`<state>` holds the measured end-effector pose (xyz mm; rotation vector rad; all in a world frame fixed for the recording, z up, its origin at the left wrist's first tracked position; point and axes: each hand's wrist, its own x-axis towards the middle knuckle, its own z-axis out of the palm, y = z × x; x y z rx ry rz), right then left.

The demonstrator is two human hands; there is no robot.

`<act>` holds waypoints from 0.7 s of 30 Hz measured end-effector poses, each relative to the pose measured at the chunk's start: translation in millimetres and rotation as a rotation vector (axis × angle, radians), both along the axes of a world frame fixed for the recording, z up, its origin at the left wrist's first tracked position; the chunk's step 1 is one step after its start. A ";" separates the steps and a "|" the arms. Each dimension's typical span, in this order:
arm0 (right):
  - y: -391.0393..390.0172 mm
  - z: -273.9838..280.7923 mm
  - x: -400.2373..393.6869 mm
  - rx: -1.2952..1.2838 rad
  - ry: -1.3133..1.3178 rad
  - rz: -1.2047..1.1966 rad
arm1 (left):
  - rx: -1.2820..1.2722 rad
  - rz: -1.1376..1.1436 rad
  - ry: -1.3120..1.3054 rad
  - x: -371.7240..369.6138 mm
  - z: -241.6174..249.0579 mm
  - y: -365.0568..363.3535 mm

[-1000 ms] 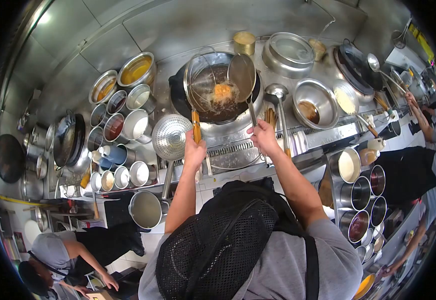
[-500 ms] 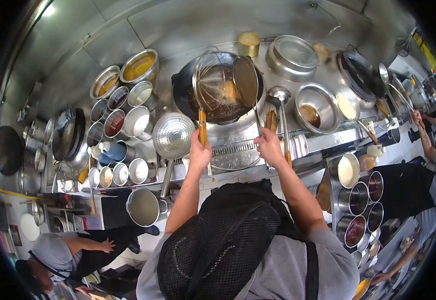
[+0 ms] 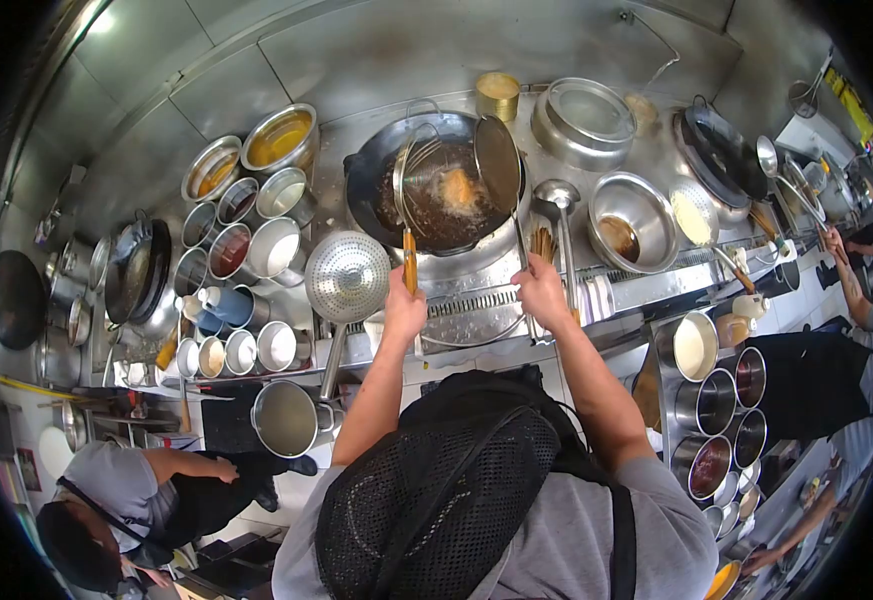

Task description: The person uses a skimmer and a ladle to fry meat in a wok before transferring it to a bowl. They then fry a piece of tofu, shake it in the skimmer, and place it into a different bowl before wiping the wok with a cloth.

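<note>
A dark wok [image 3: 371, 190] holds brown bubbling liquid with a golden piece of food [image 3: 458, 188] in it. My left hand [image 3: 406, 305] is closed round the wooden handle [image 3: 410, 262] of a wire strainer [image 3: 418, 180], tilted over the wok's left part. My right hand [image 3: 542, 292] grips the thin metal handle of a round mesh skimmer [image 3: 497, 165], which stands steeply at the wok's right side. The golden food lies between the two tools. Just left of my left hand rests a perforated ladle [image 3: 347, 277].
Metal pots and bowls [image 3: 276, 248] crowd the left counter. Right of the wok are a ladle [image 3: 557, 195], a steel bowl [image 3: 634, 222] and a lidded pot [image 3: 584, 122]. A co-worker [image 3: 126, 500] stands at lower left; another person's arm [image 3: 846, 265] shows at far right.
Both tools have tilted more upright and apart, showing more of the golden food and the liquid. The co-worker at lower left has shifted, with the arm now nearer the body.
</note>
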<state>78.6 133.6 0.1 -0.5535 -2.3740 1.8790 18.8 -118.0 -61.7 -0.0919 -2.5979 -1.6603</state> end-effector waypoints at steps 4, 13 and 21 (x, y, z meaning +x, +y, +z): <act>-2.8 -8.9 -2.7 -0.040 0.030 -0.004 | 0.070 0.004 -0.084 -2.0 -2.9 -3.4; 3.5 -1.1 2.1 -0.083 -0.014 0.066 | -0.106 0.008 -0.028 4.6 30.7 -11.0; 11.3 -10.8 -13.0 -0.113 -0.018 0.067 | 0.133 0.027 -0.263 3.2 44.8 -7.0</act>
